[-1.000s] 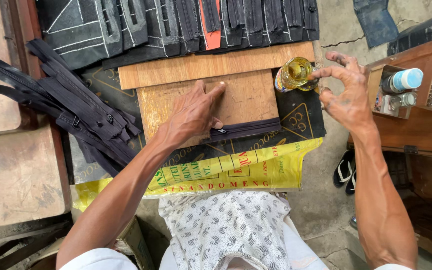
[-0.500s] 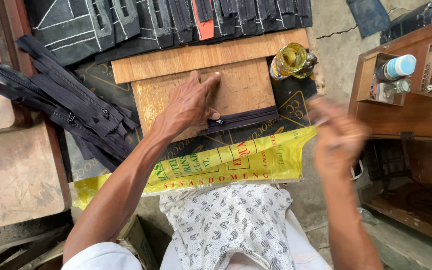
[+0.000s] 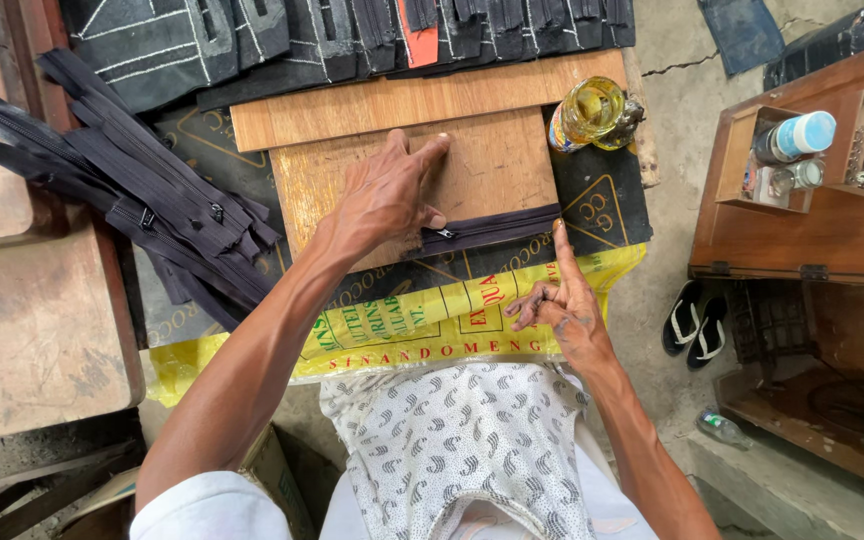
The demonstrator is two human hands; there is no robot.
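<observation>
Left hand lies flat, palm down and fingers spread, on the wooden board, pinning the left end of the black zipper along the board's near edge; no closed grip, just pressure. Right hand is open, index finger extended to touch the zipper's right end, holding nothing. Risks: the zipper is only pressed, so it could slide or bow off the edge if the palm shifts. The glass bottle of yellow liquid stands near the board's right corner; a stray knuckle could tip it. Spare zippers are piled left.
</observation>
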